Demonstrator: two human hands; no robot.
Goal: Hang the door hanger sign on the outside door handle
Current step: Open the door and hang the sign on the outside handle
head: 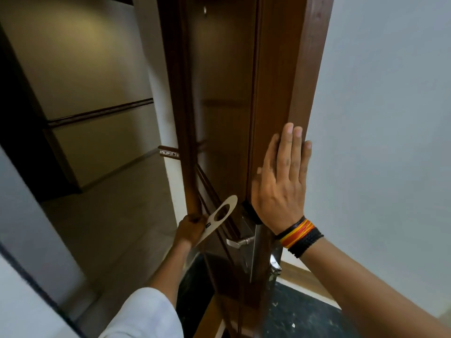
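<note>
A pale cardboard door hanger sign [220, 217] with an oval hole near its top is held in my left hand [191, 229], tilted up to the right. The sign sits up and to the left of the silver outside door handle [238, 241], apart from it. My right hand [280, 181] lies flat, fingers together and pointing up, against the edge of the open brown wooden door [275, 93], just above the lock plate. A black, red and yellow thread band wraps my right wrist.
A dim corridor with beige walls and a dark rail [97, 113] runs off to the left. The brown door frame [178, 106] stands left of the door. A white wall [390, 118] fills the right side. The inner handle [274, 262] shows below my right wrist.
</note>
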